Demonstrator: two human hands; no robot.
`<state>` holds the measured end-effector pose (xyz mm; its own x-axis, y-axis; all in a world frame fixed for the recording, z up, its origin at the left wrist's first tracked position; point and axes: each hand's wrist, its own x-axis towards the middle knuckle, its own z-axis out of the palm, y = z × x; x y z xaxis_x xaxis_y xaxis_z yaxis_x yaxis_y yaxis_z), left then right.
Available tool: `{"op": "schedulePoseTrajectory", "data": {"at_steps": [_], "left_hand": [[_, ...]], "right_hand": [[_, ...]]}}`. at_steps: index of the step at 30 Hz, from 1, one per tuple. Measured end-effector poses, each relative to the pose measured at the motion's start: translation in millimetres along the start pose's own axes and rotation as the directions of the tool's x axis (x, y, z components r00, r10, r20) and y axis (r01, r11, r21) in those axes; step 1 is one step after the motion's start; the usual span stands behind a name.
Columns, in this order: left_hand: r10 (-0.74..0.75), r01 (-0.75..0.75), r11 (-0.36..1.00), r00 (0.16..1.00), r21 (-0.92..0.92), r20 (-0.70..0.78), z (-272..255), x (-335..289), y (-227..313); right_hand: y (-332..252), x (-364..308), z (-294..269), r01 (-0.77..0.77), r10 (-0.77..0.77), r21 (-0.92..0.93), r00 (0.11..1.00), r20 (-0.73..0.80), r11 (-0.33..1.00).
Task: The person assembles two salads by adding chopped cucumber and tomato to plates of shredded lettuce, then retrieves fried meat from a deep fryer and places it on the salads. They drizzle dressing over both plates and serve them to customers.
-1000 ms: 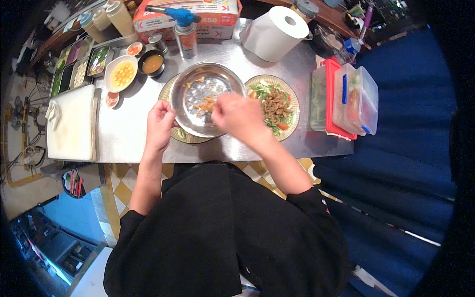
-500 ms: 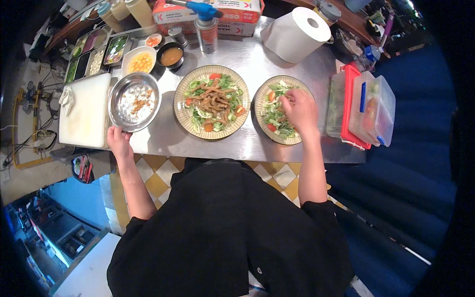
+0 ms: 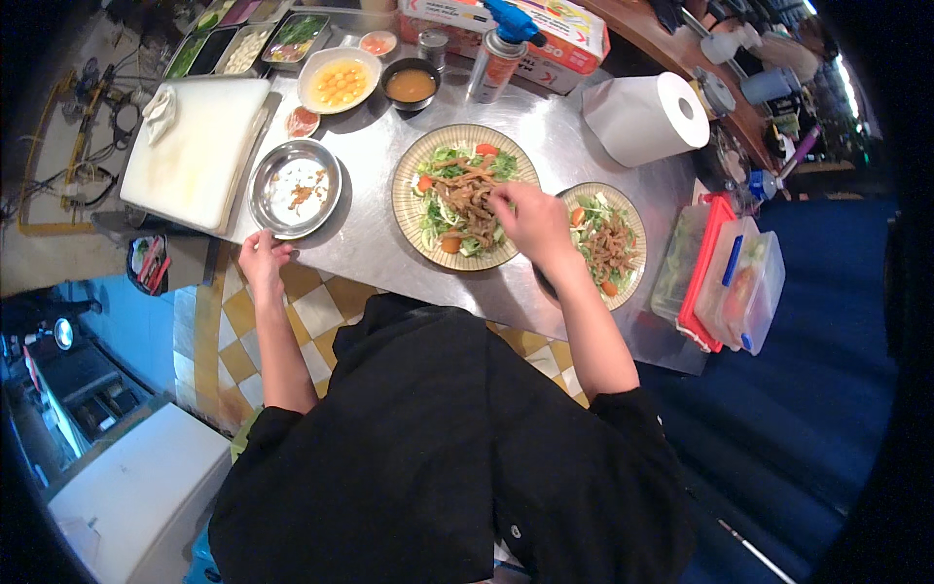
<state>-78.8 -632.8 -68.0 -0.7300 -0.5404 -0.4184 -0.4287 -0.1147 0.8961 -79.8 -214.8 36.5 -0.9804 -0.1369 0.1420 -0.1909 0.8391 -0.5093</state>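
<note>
My right hand [image 3: 533, 222] reaches over the larger ribbed plate [image 3: 404, 209], its fingers pinched on the brown strips [image 3: 467, 195] heaped on a salad with greens and tomato pieces. What exactly lies between the fingertips is partly hidden. Beside it, partly behind my right forearm, a smaller plate [image 3: 637, 268] carries a similar salad with brown strips [image 3: 608, 248] on top. My left hand [image 3: 263, 263] is at the near rim of a round metal bowl [image 3: 334, 209], fingers apart. White powder and a few brown crumbs [image 3: 300, 192] lie in that bowl.
A white cutting board [image 3: 195, 156] with a cloth [image 3: 159, 115] lies left. Behind are a bowl of egg yolks [image 3: 339, 86], a black sauce bowl [image 3: 411, 86], a blow torch [image 3: 496, 63] and a box [image 3: 555, 44]. Right stand a paper roll [image 3: 637, 122] and lidded containers [image 3: 735, 282].
My right hand has moved from the smaller plate to the larger one. More brown strips now show on the smaller salad. My left hand has loosened from the bowl's rim. The view has turned.
</note>
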Motion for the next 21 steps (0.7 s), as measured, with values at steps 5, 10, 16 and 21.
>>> {"op": "schedulePoseTrajectory", "data": {"at_steps": [5, 10, 16, 21], "left_hand": [[0.399, -0.295, 0.858, 0.899, 0.421, -0.183, -10, -16, 9], [0.595, -0.599, 0.728, 0.794, 0.335, 0.127, 35, -56, 33], [0.726, -0.873, 0.456, 0.476, 0.172, 0.496, 116, -109, 39], [0.688, -0.898, 0.44, 0.341, 0.005, 0.641, 155, -145, 42]], "right_hand": [[-2, -28, 35, 0.197, -0.094, -0.331, 0.949, 0.302, 0.923], [-6, -28, 51, 0.105, -0.015, -0.39, 0.974, 0.227, 0.915], [0, -23, 37, -0.017, 0.067, -0.23, 0.975, 0.21, 0.973], [12, -29, -24, -0.266, 0.251, 0.125, 0.96, 0.124, 0.956]]}}
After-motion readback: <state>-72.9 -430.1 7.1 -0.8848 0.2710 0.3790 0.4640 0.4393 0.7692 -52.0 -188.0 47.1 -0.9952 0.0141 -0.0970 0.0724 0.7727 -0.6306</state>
